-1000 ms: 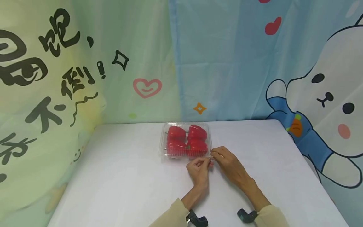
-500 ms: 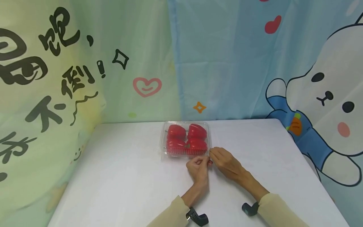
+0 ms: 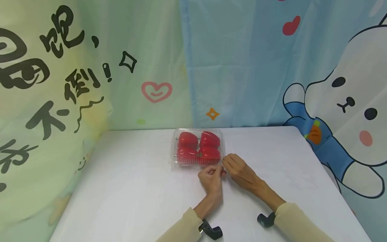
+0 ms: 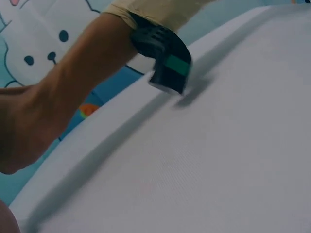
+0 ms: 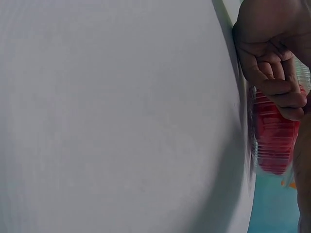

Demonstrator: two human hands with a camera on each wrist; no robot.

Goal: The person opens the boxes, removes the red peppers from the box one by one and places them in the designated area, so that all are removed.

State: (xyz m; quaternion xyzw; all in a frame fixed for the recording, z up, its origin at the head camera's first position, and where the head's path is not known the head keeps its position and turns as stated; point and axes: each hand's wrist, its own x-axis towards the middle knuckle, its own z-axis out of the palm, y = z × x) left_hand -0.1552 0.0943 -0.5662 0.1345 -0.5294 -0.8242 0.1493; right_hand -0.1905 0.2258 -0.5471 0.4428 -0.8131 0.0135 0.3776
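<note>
A clear plastic clamshell box holding several red bell peppers rests on the white table near its back edge. At the box's front right corner, my right hand pinches the rim between thumb and fingers. Just to its left, my left hand has its thumb and index finger pinched at the front edge by that same corner. The other left fingers are curled, with the red-filled box behind them in the right wrist view. The left wrist view shows my right forearm and little of the left hand.
The white table spreads out on both sides of my hands. Behind it hangs a printed curtain with a rabbit and black characters. Black camera mounts sit on both wrists, low over the table.
My right hand has shifted slightly left at the corner while its forearm has swung to the right. The left hand keeps nearly the same place and pinch. The box stays closed.
</note>
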